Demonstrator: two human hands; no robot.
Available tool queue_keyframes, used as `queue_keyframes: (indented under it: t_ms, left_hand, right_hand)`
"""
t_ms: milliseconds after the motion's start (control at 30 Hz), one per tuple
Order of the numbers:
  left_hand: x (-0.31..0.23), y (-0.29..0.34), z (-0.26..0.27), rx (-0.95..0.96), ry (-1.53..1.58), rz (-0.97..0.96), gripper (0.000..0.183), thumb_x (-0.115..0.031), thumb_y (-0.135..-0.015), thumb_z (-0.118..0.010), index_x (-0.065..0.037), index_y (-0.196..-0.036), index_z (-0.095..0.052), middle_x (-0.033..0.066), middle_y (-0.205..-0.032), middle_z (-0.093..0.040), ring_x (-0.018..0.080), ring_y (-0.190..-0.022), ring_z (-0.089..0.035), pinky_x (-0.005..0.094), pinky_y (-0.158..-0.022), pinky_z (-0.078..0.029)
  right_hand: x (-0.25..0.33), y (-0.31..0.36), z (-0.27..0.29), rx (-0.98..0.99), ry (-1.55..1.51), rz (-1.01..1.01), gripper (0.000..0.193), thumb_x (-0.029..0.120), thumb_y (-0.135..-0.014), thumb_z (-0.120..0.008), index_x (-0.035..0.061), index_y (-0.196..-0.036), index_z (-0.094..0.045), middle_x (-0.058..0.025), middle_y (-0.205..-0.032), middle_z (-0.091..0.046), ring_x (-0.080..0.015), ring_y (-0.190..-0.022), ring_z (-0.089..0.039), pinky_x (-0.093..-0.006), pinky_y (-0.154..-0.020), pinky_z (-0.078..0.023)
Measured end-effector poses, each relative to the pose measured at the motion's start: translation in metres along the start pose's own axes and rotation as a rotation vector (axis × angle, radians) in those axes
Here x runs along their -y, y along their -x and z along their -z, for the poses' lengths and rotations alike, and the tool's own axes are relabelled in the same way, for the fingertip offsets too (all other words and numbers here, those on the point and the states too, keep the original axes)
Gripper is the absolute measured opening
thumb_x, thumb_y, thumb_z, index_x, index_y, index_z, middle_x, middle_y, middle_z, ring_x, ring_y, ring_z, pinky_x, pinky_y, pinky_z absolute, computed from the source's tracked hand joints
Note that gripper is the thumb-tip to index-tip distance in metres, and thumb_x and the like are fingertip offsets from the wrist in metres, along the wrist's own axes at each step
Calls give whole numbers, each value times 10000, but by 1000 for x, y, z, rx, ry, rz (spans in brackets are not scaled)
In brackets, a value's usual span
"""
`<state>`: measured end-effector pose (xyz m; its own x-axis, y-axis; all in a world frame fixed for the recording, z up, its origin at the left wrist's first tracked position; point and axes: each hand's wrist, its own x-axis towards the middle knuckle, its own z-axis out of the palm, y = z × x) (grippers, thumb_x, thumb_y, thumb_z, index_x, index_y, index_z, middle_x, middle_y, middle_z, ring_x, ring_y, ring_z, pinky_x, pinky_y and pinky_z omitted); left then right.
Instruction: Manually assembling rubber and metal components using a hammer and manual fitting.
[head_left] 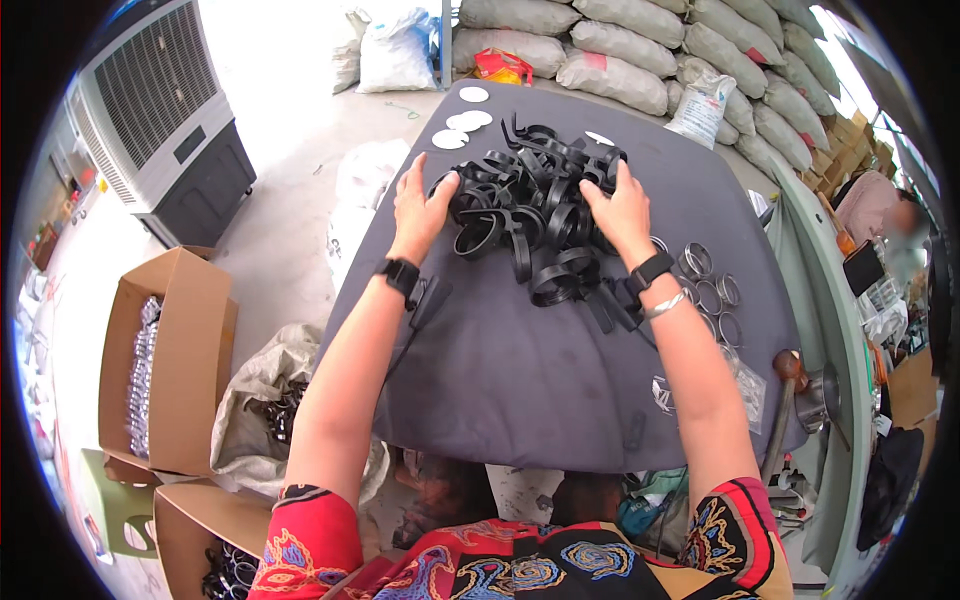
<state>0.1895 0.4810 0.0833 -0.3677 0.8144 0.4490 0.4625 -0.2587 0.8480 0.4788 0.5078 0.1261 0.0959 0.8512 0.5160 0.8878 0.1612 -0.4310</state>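
Observation:
A heap of black plastic ring-shaped parts with handle-like arms (525,222) lies on the far half of the dark grey cloth-covered table (480,385). At its left edge is my left hand (424,203), with thumb and fingers apart. On the other side, my right hand (618,212) rests against the heap, also with its fingers spread; some of its fingertips are hidden among the black parts. Neither hand is closed around a part. One double-ring black piece (563,278) lies at the near edge of the heap.
White discs (462,128) lie beyond the heap. Several metal rings (708,290), a clear plastic bag (742,388) and a hammer (788,375) are at the right. Left of the table stand a cardboard box (185,350), an open sack (245,420) and an air cooler (165,110). Stacked sacks (620,80) line the back.

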Motion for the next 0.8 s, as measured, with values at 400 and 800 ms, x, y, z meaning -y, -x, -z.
queue_keyframes:
  t_ms: [400, 800]
  left_hand:
    - [4, -28, -130, 350, 244, 77, 690, -528, -796, -659, -164, -1363, -510, 212, -1392, -470, 371, -1317, -421, 436, -1099, -326]
    - [-43, -6, -154, 523, 544, 194, 827, -421, -817, -694, -110, -1483, -317, 224, -1490, -343, 352, -1369, -354, 415, -1117, -303]
  right_hand:
    - [-34, 5, -18, 104, 82, -109, 629, 523, -936, -471, 209, -1469, -356, -266, -1488, -299, -445, -1395, -239, -695, -1017, -265]
    - [-92, -11, -3, -34, -130, -70, 566, 374, -957, -476, -21, -1361, -460, -275, -1322, -515, -408, -1273, -442, -501, -1064, -329]
